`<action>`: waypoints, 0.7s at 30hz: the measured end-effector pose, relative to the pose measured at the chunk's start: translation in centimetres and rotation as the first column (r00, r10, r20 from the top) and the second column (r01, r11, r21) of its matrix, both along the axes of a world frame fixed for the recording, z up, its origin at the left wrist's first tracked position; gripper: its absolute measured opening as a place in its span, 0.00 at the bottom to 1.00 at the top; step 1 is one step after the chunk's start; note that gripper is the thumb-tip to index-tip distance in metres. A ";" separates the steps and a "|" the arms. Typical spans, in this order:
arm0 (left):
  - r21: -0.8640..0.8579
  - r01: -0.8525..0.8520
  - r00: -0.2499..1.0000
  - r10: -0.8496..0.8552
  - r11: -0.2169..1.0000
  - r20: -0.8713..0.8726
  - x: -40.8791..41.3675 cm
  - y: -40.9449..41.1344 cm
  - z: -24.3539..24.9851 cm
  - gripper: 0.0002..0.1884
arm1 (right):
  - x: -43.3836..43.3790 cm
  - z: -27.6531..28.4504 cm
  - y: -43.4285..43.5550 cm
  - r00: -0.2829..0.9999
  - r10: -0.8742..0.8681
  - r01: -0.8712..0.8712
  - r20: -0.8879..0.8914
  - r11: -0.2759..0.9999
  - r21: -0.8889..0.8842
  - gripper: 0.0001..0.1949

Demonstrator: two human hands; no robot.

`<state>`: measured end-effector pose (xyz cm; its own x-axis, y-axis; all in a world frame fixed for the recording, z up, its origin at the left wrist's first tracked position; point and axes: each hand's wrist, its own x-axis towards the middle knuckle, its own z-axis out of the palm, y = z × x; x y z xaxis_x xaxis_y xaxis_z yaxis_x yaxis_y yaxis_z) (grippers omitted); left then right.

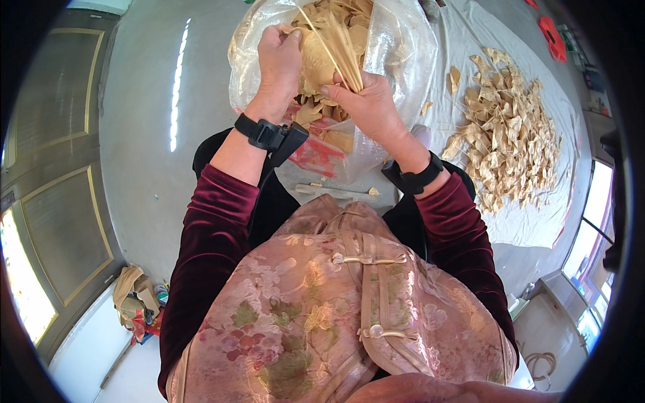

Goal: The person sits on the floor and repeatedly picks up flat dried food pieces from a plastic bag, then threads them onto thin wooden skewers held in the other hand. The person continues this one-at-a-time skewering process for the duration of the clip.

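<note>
Over an open translucent plastic bag [403, 55] between my knees, both hands work on dried tan leaves. My left hand [280, 63] pinches the edge of a broad flat leaf [316, 58] between thumb and fingers. Its lower end reaches my right hand [364, 98], whose thumb lies at that end. A narrow pleated bundle of dried leaves [343, 53] with pale stalks is gripped in my right hand and points up and away. Beneath my hands, more dried leaves [359, 38] fill the bag. A red patch marks its near side.
A large pile of dried leaves with stalks [509, 131] lies on a white cloth [524, 229] to the right. Dark panelled doors [60, 126] stand at left, with a bag of mixed items [136, 297] near them. A hose coil [541, 365] is at lower right.
</note>
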<state>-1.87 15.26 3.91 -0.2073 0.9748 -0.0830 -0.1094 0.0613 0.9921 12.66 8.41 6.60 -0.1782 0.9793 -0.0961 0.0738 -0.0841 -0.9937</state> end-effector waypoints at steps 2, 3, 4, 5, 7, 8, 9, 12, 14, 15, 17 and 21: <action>0.085 0.064 0.986 -0.050 0.994 -0.159 0.0 0.2 0.1 0.05 | 0.5 0.3 0.2 1.000 0.009 -0.015 -0.030 0.982 -0.187 0.14; 0.142 0.119 0.972 -0.086 0.983 -0.217 -0.1 0.3 0.2 0.05 | 1.0 0.5 0.5 0.999 0.011 -0.020 -0.032 0.960 -0.280 0.15; 0.193 0.175 0.954 -0.118 0.965 -0.276 -0.1 0.3 0.3 0.04 | 1.4 0.8 0.7 0.999 0.011 -0.026 -0.045 0.936 -0.352 0.16; 0.174 0.224 0.943 -0.168 0.959 -0.287 -0.2 0.2 0.4 0.04 | 1.7 0.9 1.0 1.000 -0.009 0.005 -0.010 0.939 -0.344 0.17; 0.166 0.333 0.913 -0.272 0.928 -0.305 -0.2 -0.1 0.5 0.03 | 2.1 1.1 1.6 0.998 -0.060 0.068 0.037 0.957 -0.283 0.19; 0.151 0.369 0.896 -0.307 0.917 -0.322 -0.1 -0.3 0.5 0.03 | 2.0 1.0 1.8 0.994 -0.068 0.086 0.084 0.967 -0.238 0.17; 0.169 0.410 0.879 -0.338 0.896 -0.337 0.1 -0.5 0.5 0.03 | 1.9 0.9 2.0 0.996 -0.085 0.092 0.040 0.966 -0.240 0.17; 0.177 0.493 0.843 -0.418 0.852 -0.338 0.5 -0.8 0.5 0.05 | 1.7 0.7 2.0 0.992 -0.120 0.103 -0.048 0.958 -0.269 0.16; 0.180 0.488 0.857 -0.430 0.854 -0.285 0.8 -1.1 0.6 0.09 | 1.7 0.7 1.8 0.989 -0.143 0.122 -0.042 0.939 -0.322 0.15; 0.187 0.460 0.879 -0.415 0.868 -0.235 1.0 -1.3 0.6 0.13 | 1.7 0.8 1.7 0.983 -0.158 0.119 -0.095 0.938 -0.324 0.14; 0.159 0.421 0.907 -0.420 0.893 -0.039 1.4 -1.6 0.8 0.19 | 1.9 1.0 1.5 0.960 -0.210 0.139 -0.185 0.932 -0.336 0.13; -0.024 0.466 0.834 -0.429 0.885 0.348 1.3 -1.8 1.1 0.33 | 2.3 1.1 1.9 0.887 -0.312 0.145 -0.340 0.888 -0.436 0.10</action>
<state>-0.54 13.44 5.04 0.3058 0.9362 -0.1734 -0.3574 0.2817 0.8905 14.93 10.28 7.68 -0.0580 0.8931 -0.4461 -0.3821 -0.4327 -0.8166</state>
